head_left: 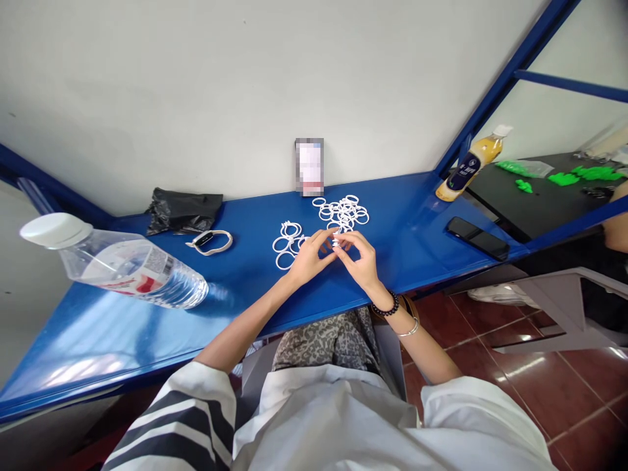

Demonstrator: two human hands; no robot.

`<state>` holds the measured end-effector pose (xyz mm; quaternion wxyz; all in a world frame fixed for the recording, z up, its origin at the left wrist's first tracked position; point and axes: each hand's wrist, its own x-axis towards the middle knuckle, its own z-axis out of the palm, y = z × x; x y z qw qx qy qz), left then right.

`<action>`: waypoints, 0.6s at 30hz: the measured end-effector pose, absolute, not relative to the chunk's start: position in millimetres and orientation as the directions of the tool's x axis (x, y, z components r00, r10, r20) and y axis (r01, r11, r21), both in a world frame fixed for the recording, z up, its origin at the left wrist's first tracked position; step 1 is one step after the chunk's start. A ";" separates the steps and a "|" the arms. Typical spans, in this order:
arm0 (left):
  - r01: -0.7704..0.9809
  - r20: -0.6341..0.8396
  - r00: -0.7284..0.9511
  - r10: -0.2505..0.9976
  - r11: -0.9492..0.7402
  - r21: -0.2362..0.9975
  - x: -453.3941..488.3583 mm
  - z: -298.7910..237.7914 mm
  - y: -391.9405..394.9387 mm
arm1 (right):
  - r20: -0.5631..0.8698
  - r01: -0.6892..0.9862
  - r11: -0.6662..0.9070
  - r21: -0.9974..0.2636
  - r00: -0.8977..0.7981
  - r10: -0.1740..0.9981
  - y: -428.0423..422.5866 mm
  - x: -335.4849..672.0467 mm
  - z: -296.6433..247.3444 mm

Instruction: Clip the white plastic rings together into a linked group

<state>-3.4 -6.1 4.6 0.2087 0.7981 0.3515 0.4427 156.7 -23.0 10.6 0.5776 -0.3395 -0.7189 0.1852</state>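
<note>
Both my hands meet over the blue table (147,314), pinching a small white ring (335,243) between their fingertips. My left hand (310,257) comes in from the left with fingers curled onto the ring. My right hand (360,260), with a bead bracelet and a bangle at the wrist, grips it from the right. Just left of my hands lies a small cluster of linked white rings (287,244). A larger loose pile of white rings (343,210) lies right behind my hands.
A clear water bottle (122,265) stands at the left, with a white wristband (210,241) and black bag (182,210) behind it. An upright phone (309,167) leans on the wall. A yellow drink bottle (471,163) and dark phone (477,237) sit right.
</note>
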 end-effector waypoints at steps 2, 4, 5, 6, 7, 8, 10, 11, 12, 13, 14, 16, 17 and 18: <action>0.367 0.548 0.358 0.756 -0.654 0.662 -3.4 5.1 -6.2 | 0.702 0.262 0.703 -0.661 -0.113 0.703 -23.3 156.7 11.0; 0.355 0.542 0.355 0.762 -0.646 0.676 -3.4 5.9 -6.5 | 0.696 0.261 0.699 -0.665 -0.123 0.708 -23.7 156.6 11.6; 0.350 0.539 0.356 0.763 -0.644 0.680 -3.5 6.3 -6.7 | 0.690 0.267 0.695 -0.668 -0.127 0.712 -24.0 156.6 11.9; 0.347 0.537 0.358 0.764 -0.642 0.683 -3.5 6.7 -6.8 | 0.685 0.275 0.689 -0.670 -0.128 0.717 -24.3 156.5 12.3; 0.346 0.535 0.360 0.765 -0.641 0.685 -3.5 7.0 -6.9 | 0.680 0.283 0.684 -0.672 -0.129 0.722 -24.6 156.4 12.8; 0.346 0.533 0.360 0.765 -0.641 0.685 -3.5 7.1 -7.0 | 0.678 0.290 0.681 -0.673 -0.127 0.724 -24.8 156.2 13.2; 0.348 0.537 0.357 0.764 -0.643 0.683 -3.5 6.9 -6.9 | 0.680 0.298 0.680 -0.670 -0.122 0.723 -25.1 156.1 14.0; 0.351 0.542 0.353 0.763 -0.644 0.679 -3.5 6.7 -6.8 | 0.683 0.298 0.683 -0.667 -0.121 0.720 -25.1 156.0 14.3; 0.355 0.546 0.348 0.762 -0.646 0.676 -3.5 6.5 -6.7 | 0.688 0.297 0.687 -0.663 -0.120 0.716 -25.1 156.0 14.3; 0.360 0.549 0.344 0.762 -0.647 0.672 -3.5 6.4 -6.6 | 0.692 0.294 0.692 -0.660 -0.120 0.711 -25.0 156.0 14.3; 0.366 0.550 0.340 0.763 -0.646 0.670 -3.5 6.3 -6.5 | 0.697 0.290 0.697 -0.656 -0.120 0.707 -24.9 156.1 14.1; 0.372 0.547 0.332 0.769 -0.639 0.673 -3.5 6.3 -6.4 | 0.704 0.285 0.704 -0.651 -0.119 0.700 -24.6 156.3 13.5; 0.370 0.545 0.328 0.772 -0.636 0.678 -3.4 6.5 -6.4 | 0.706 0.284 0.706 -0.649 -0.118 0.698 -24.5 156.4 13.2; 0.365 0.543 0.325 0.774 -0.632 0.683 -3.3 6.7 -6.5 | 0.708 0.284 0.707 -0.648 -0.117 0.696 -24.3 156.4 13.0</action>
